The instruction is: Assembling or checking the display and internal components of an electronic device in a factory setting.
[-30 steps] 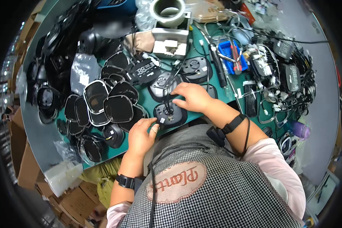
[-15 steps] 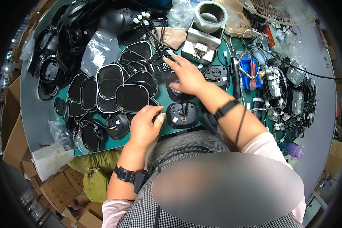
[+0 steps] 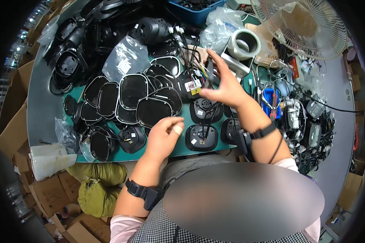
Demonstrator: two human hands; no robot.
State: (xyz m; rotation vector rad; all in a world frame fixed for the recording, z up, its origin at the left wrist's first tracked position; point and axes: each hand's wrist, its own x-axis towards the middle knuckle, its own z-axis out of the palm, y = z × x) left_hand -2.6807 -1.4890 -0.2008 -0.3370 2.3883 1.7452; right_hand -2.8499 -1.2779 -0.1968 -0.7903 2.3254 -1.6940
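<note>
My right hand (image 3: 227, 87) pinches a black display module (image 3: 209, 75) between thumb and fingers, its dark panel turned edge-on and partly hidden. Beside it lies a black part with white and yellow labels (image 3: 192, 86) and thin coloured wires; whether the two are one piece I cannot tell. My left hand (image 3: 163, 135) hovers at the front edge of the mesh covers, fingers loosely curled and apart from the thumb, holding nothing visible. A rounded black housing (image 3: 201, 137) with a cable lies between my hands, and a similar housing (image 3: 205, 109) sits behind it.
Framed black mesh covers (image 3: 154, 112) overlap at the left. A clear plastic bag (image 3: 125, 58) lies behind them. A white cylinder (image 3: 244, 43) rests on a metal fixture. To the right are a blue tray (image 3: 271, 104), tangled cables with modules (image 3: 312, 133), and a fan (image 3: 300, 26).
My right hand has shifted and now grips the display module, which has turned from face-up to edge-on. The left hand stays near the covers, its fingers slightly closer together. The view has shifted.
</note>
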